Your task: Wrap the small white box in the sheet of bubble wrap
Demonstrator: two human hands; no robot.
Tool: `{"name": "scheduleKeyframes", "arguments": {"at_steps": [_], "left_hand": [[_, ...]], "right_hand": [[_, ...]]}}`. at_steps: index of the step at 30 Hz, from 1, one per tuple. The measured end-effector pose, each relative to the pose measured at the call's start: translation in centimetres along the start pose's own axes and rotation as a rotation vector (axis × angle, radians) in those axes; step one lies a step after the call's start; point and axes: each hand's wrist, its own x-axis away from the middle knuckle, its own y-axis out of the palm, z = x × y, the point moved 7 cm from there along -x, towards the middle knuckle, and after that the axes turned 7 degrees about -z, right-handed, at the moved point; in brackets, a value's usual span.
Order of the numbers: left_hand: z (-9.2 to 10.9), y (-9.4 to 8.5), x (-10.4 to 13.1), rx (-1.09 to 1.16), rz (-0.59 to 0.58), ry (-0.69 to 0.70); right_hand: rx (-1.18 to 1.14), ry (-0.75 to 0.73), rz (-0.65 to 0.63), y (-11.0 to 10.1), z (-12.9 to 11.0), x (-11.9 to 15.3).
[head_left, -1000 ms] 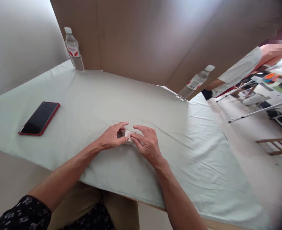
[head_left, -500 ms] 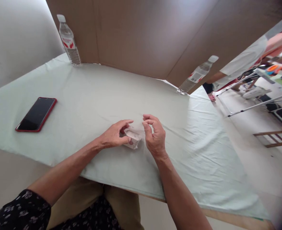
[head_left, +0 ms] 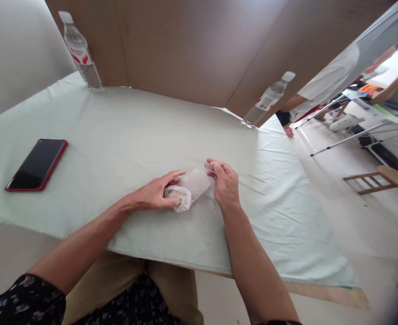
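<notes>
A small bundle wrapped in translucent white film (head_left: 180, 199) rests on the pale green tablecloth (head_left: 145, 131). My left hand (head_left: 154, 193) grips it from the left, thumb along the near side and fingers behind. What lies inside the wrapping cannot be made out. From the bundle a strip of the same film (head_left: 196, 182) stretches up to the right. Its far end is pinched between the thumb and fingers of my right hand (head_left: 226, 183).
A phone in a red case (head_left: 37, 165) lies at the left. Two water bottles, one at the back left (head_left: 80, 56) and one at the back right (head_left: 270, 99), stand against a brown cardboard panel (head_left: 185, 49). Beyond the table's right side are a person's white sleeve (head_left: 332, 74) and a wooden stool (head_left: 393, 177).
The film is now drawn out between my hands, with my right hand pinching its end. The bundle has turned and shows a rounded end. The whole view has shifted slightly.
</notes>
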Motion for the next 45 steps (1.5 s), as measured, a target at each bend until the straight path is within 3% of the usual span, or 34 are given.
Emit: {"name": "scheduleKeyframes", "arguments": {"at_steps": [2,6,9,11,14,18,21,25,26,27,30,32,37,40,45], "left_hand": [[-0.2,0.0,-0.1,0.024,0.005,0.004],[-0.5,-0.1,-0.3,0.072,0.046,0.023],[-0.7,-0.4,-0.4,0.086,0.115,0.042],[-0.6,-0.6,-0.5,0.052,0.164,0.066],[-0.1,-0.7,-0.4,-0.032,0.182,0.094],[0.3,-0.7,-0.4,-0.069,0.171,0.086],[0.6,-0.8,-0.4,-0.068,0.206,0.086],[0.4,-1.5,-0.2,-0.050,0.332,0.037],[0.3,-1.8,-0.1,-0.045,0.371,0.022],[0.1,-2.0,0.0,-0.038,0.406,0.006],[-0.4,-2.8,0.2,-0.015,0.491,-0.046],[-0.6,-3.5,0.5,-0.008,0.550,-0.072],[-0.3,-5.2,1.6,-0.193,0.705,-0.133],[0.8,-5.3,1.8,-0.366,0.699,-0.111],[0.7,-4.7,1.4,-0.318,0.617,-0.126]], "right_hand": [[-0.021,0.092,-0.086,-0.1,0.3,-0.2],[0.065,0.247,-0.422,1.0,0.3,0.6],[0.209,0.191,-0.581,2.5,-0.2,1.5],[0.251,0.082,-0.525,3.1,-0.6,1.6],[0.201,-0.056,-0.317,3.0,-0.9,1.1],[0.123,-0.072,-0.140,1.2,0.2,-0.1],[0.223,-0.087,-0.039,-0.6,0.5,-1.0],[0.360,-0.266,0.157,-2.2,-2.8,-0.1],[0.379,-0.285,0.113,-1.7,-3.7,0.4],[0.412,-0.273,-0.020,-0.6,-4.4,0.9],[0.589,-0.185,-0.593,3.7,-5.3,3.4],[0.755,-0.159,-0.742,4.6,-5.5,4.4],[0.994,-0.121,-0.517,1.6,-5.5,2.7],[0.980,-0.099,-0.420,0.5,-5.2,1.9],[0.920,0.001,-0.459,1.4,-3.5,2.2]]}}
